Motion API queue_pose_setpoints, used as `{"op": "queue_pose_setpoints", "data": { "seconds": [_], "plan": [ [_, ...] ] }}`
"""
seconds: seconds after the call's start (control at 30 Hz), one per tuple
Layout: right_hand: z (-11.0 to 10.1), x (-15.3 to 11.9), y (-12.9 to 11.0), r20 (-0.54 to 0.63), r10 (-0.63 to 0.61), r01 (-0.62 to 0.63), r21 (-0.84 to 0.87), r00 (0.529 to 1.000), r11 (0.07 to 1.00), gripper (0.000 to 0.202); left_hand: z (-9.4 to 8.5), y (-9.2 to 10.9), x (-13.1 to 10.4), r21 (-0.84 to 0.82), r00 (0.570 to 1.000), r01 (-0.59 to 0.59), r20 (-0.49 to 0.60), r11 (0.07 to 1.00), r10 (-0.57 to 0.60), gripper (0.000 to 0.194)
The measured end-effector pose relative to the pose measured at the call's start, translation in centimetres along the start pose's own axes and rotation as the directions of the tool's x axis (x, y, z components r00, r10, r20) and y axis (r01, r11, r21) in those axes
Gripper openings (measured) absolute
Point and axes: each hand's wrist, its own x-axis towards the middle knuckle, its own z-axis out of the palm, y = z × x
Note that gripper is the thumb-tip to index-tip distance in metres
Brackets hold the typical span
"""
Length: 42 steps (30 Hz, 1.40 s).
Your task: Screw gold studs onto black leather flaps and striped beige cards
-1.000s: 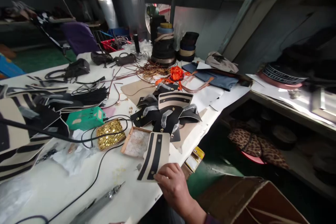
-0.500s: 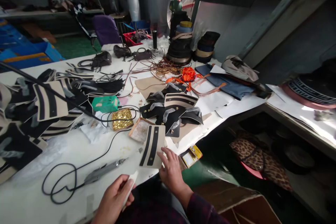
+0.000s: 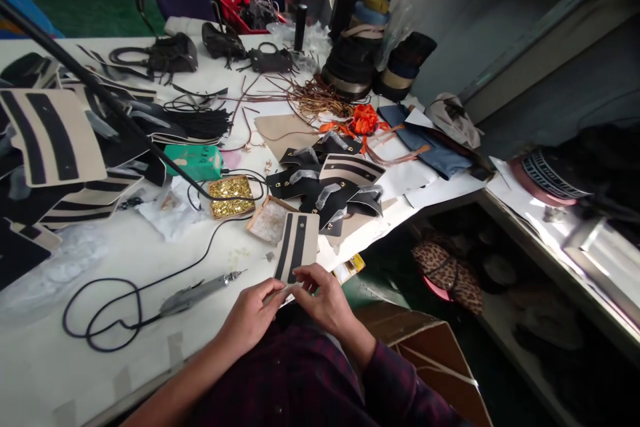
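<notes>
My left hand (image 3: 257,310) is closed at the table's front edge, its fingers pinching a small pale piece that is mostly hidden. Right beside it, my right hand (image 3: 320,293) has its thumb and fingers bent in against the same spot, at the lower end of a beige panel with dark stripes (image 3: 299,247). That panel lies flat near the edge and shows a small round stud near its top. Behind it are a shallow tray (image 3: 270,220) and a box of gold-coloured fittings (image 3: 231,195). A grey electric screwdriver (image 3: 197,295) rests to the left.
Black pieces with gold fittings (image 3: 325,193) lie behind the panel. More striped panels (image 3: 55,137) pile up at the left, near a green box (image 3: 193,161). A dark cable crosses the left side. An open cardboard box (image 3: 440,360) stands below the table at the right.
My left hand has moved up and right with the pale piece, and now meets my right hand. The right hand's fingers have curled inward. The view has tilted down.
</notes>
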Motion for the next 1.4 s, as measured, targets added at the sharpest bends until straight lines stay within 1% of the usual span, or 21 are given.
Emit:
{"op": "queue_pose_setpoints", "data": {
  "seconds": [0.07,0.17,0.23,0.37,0.47,0.5,0.57,0.63,0.73,0.8,0.83,0.87,0.9,0.93,1.0,1.03,1.07,1.13,1.2,1.27,1.4],
  "plan": [
    [0.1,0.1,-0.3,0.044,-0.005,0.007,-0.053,0.999,0.999,0.029,-0.3,0.0,0.0,0.021,0.999,-0.055,0.006,0.998,0.054,0.033],
    [0.1,0.0,-0.9,0.102,-0.016,0.029,-0.13,0.995,0.991,0.01,-0.6,-0.2,-0.2,0.045,0.994,-0.112,-0.007,0.993,0.112,0.03],
    [0.1,-0.1,-1.3,0.119,-0.041,0.063,-0.186,0.992,0.98,0.009,-0.5,-0.5,-0.4,0.103,0.991,-0.13,-0.014,0.986,0.132,0.027],
    [-0.4,0.1,-1.3,0.199,-0.148,0.207,-0.321,0.969,0.924,0.009,0.3,-1.1,-0.8,0.258,0.992,-0.119,-0.01,0.959,0.126,0.023],
    [-0.9,0.4,-0.4,0.25,-0.173,0.252,-0.332,0.953,0.909,0.011,1.5,-1.3,-1.0,0.322,0.994,-0.089,-0.034,0.943,0.105,0.024],
    [-1.0,0.4,0.0,0.26,-0.157,0.238,-0.318,0.953,0.918,0.012,1.9,-1.3,-1.1,0.341,0.993,-0.082,-0.048,0.937,0.104,0.024],
    [-1.1,0.5,0.8,0.259,-0.085,0.154,-0.262,0.962,0.953,0.012,3.0,-1.2,-1.1,0.394,0.988,-0.081,-0.086,0.916,0.125,0.026],
    [-1.2,0.8,1.8,0.258,0.019,0.024,-0.163,0.966,0.986,0.012,4.2,-1.1,-1.1,0.465,0.977,-0.089,-0.131,0.881,0.168,0.03],
    [-1.7,1.9,3.3,0.281,0.172,-0.174,-0.017,0.944,0.985,0.016,5.9,-1.1,-1.4,0.513,0.954,-0.099,-0.194,0.853,0.228,0.036],
    [-2.2,3.1,4.3,0.274,0.272,-0.291,0.029,0.922,0.956,0.021,7.0,-1.3,-1.8,0.432,0.942,-0.094,-0.253,0.897,0.221,0.034],
    [-2.4,3.8,4.7,0.27,0.307,-0.327,0.034,0.913,0.944,0.023,7.4,-1.5,-1.9,0.344,0.937,-0.073,-0.297,0.936,0.183,0.031],
    [-2.6,4.5,5.1,0.278,0.319,-0.34,0.03,0.906,0.94,0.024,7.9,-1.7,-2.1,0.214,0.932,-0.029,-0.348,0.976,0.104,0.029],
    [-2.7,5.2,5.4,0.302,0.308,-0.328,0.018,0.902,0.945,0.026,8.2,-2.0,-2.1,0.04,0.919,0.04,-0.394,0.998,-0.021,0.029],
    [-2.7,5.9,5.6,0.339,0.279,-0.296,-0.001,0.899,0.955,0.026,8.5,-2.3,-2.1,-0.157,0.894,0.116,-0.413,0.981,-0.172,0.031],
    [-2.3,6.9,6.1,0.417,0.217,-0.214,-0.054,0.882,0.975,0.025,9.0,-2.8,-1.9,-0.51,0.826,0.212,-0.364,0.834,-0.432,0.039],
    [-2.0,7.3,6.3,0.45,0.201,-0.181,-0.089,0.87,0.98,0.025,9.1,-3.0,-1.6,-0.628,0.805,0.215,-0.319,0.748,-0.5,0.043],
    [-1.6,7.6,6.5,0.477,0.196,-0.154,-0.127,0.857,0.98,0.024,9.3,-3.1,-1.3,-0.707,0.801,0.195,-0.285,0.68,-0.526,0.046],
    [-1.0,7.9,7.0,0.496,0.195,-0.099,-0.213,0.846,0.972,0.023,9.5,-3.2,-0.5,-0.79,0.81,0.135,-0.259,0.598,-0.526,0.046],
    [-0.5,8.1,7.3,0.491,0.176,-0.034,-0.284,0.853,0.958,0.021,9.6,-3.1,0.5,-0.827,0.808,0.103,-0.255,0.553,-0.531,0.045],
    [-0.2,8.1,7.5,0.481,0.162,0.006,-0.328,0.862,0.945,0.02,9.7,-3.3,1.5,-0.84,0.797,0.087,-0.264,0.536,-0.543,0.046],
    [0.2,7.7,7.7,0.458,0.153,0.026,-0.363,0.876,0.931,0.018,9.9,-4.3,2.8,-0.855,0.791,0.078,-0.26,0.512,-0.554,0.046]
  ]
}}
